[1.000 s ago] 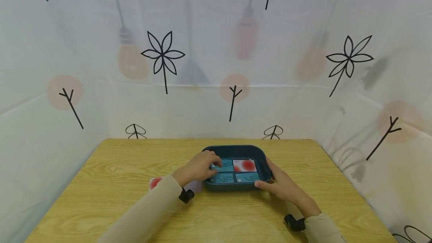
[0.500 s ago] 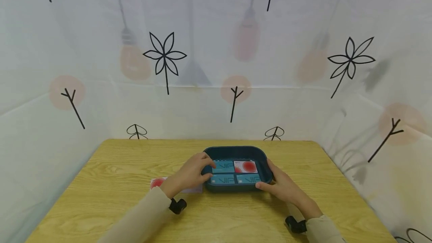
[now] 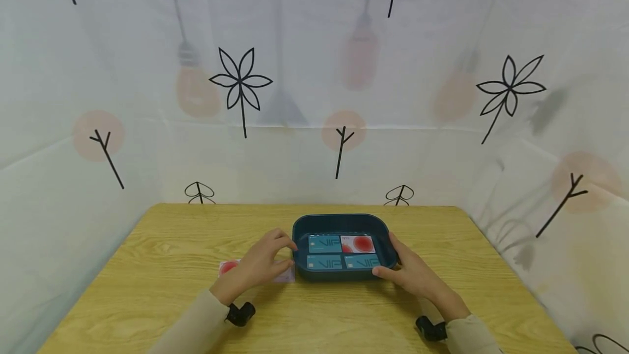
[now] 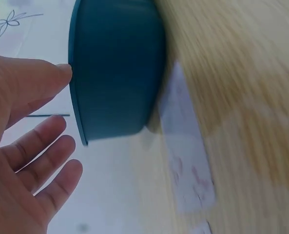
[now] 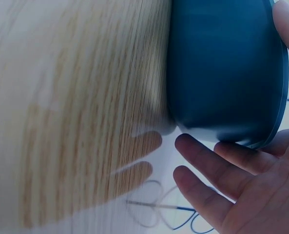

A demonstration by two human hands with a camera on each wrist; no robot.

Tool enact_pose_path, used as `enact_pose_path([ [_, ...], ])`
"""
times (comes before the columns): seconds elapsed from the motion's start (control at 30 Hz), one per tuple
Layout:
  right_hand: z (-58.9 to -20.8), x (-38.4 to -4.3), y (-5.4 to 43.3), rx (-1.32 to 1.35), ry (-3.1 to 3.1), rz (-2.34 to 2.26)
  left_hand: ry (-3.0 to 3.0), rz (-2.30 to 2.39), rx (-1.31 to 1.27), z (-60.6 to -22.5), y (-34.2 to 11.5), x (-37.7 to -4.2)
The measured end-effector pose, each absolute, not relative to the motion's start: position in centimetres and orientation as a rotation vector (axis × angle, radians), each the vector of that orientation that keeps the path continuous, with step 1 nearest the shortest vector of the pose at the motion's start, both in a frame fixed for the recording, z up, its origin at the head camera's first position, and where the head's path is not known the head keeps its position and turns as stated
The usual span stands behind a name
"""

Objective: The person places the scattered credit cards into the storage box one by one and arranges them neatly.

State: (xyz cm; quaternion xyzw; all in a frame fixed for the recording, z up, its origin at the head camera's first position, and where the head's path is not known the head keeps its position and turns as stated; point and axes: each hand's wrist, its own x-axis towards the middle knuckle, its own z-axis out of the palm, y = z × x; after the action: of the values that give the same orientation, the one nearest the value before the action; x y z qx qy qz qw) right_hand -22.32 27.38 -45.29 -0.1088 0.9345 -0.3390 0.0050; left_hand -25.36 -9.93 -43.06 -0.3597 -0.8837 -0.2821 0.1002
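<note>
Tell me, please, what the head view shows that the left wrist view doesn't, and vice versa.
Only the head view shows the right hand and four cards inside the tray. Only the left wrist view shows the tray's outer left wall. Both show the left hand, the tray's rim, a pale card on the table, and the patterned backdrop.

The tray was dark teal. Three blue cards bore darker "VIP" lettering; a white card had red round blots. The table showed yellow, streaky wood grain. The white cloth carried black line-drawn flowers and peach discs. The sleeves were beige, the wrist cameras black.
</note>
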Motion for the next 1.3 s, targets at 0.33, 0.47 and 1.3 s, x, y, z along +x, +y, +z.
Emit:
enact_pose_path([
  [0.33, -45.4, -22.4, 27.4, -0.332, 2.917, -1.071, -2.679, -0.813, -1.048, -44.0, -13.1, -25.0],
  [0.47, -45.5, -22.3, 27.5, -0.326, 2.92, -1.06, -2.717, -0.761, -1.028, -44.6, -14.3, -25.0],
  [1.3, -45.3, -22.2, 27.3, -0.303, 2.923, -1.057, -2.914, -0.701, -0.772, -45.7, -20.6, -25.6],
])
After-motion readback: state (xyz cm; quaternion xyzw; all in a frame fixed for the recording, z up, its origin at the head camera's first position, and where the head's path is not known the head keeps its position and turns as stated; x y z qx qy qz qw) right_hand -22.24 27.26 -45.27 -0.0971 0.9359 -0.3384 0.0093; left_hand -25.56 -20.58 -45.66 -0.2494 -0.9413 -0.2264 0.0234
